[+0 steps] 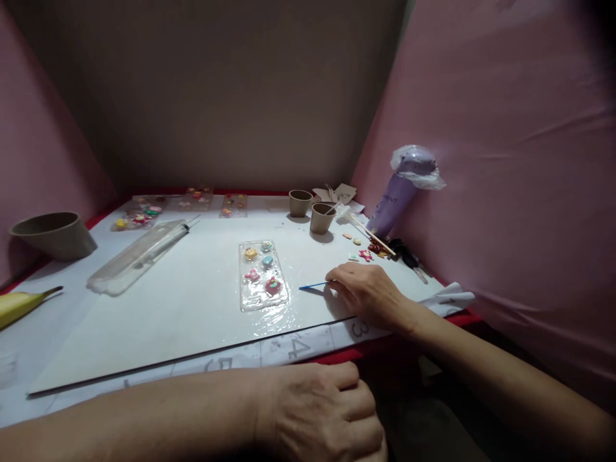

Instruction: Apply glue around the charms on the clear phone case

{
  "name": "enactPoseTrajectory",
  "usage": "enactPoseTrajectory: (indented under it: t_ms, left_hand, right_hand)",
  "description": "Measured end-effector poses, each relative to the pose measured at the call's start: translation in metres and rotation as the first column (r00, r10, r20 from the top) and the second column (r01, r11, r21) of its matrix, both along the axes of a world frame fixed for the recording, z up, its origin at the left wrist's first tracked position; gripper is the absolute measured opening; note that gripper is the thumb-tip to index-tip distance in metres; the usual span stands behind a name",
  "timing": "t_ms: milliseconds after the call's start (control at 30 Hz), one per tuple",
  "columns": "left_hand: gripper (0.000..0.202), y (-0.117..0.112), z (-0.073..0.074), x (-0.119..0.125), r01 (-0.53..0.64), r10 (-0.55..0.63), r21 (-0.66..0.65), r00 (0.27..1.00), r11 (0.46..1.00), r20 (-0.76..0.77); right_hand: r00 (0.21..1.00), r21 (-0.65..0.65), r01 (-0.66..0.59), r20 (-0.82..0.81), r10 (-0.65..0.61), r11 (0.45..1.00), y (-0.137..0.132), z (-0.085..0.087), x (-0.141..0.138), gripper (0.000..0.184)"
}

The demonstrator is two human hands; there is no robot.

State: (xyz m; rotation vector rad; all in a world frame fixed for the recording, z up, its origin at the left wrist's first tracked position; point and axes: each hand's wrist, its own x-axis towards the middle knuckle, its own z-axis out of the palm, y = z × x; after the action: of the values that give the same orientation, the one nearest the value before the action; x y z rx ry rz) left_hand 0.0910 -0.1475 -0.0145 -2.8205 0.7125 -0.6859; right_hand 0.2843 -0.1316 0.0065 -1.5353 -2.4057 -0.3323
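My right hand (368, 295) pinches a thin blue stick (312, 285) between thumb and fingertips, low over the white board (192, 321). The stick points left and its tip is near a clear rectangular panel (245, 298), apart from it. Small colourful charms lie on that panel, among them a blue one (267, 261) and a dark pink one (273, 285). Wet, shiny clear stuff covers the panel and spills onto the board at its lower edge. In front of the board's near edge, my left hand (327, 410) is loosely curled, back upward; nothing shows in it.
Two brown cups (301, 204) stand at the back, one with a stick in it. Loose charms (366, 255) and a leaning purple bottle (392, 202) are at right. A large syringe in a clear sleeve (139, 256), a brown pot (58, 237) and a banana (22, 307) lie left.
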Motion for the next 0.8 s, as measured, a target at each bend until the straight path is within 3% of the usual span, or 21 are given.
enactPoseTrajectory:
  t_ms: [167,333,467,800]
  left_hand:
    - [0.015,-0.001,-0.001,0.000,0.014,-0.014,-0.006,0.997,1.000,-0.081]
    - [0.014,0.001,0.000,-0.002,0.007,-0.010,-0.033,0.998,0.999,-0.070]
    - [0.016,0.002,-0.002,-0.004,0.006,-0.010,-0.059,0.997,0.998,-0.077]
    - [0.017,0.004,0.001,-0.002,0.008,-0.012,-0.042,0.995,0.999,-0.095]
  right_hand:
    - [0.957,-0.172,0.112,-0.246,-0.152,0.979,0.004,0.002,-0.005,0.017]
    - [0.793,-0.427,0.020,-0.544,-0.275,0.904,0.007,0.001,-0.008,0.015]
    - [0.733,-0.517,-0.031,-0.593,-0.332,0.855,0.003,0.003,-0.012,0.014]
    - [0.710,-0.599,0.007,-0.561,-0.426,0.801,-0.009,0.013,-0.024,0.015]
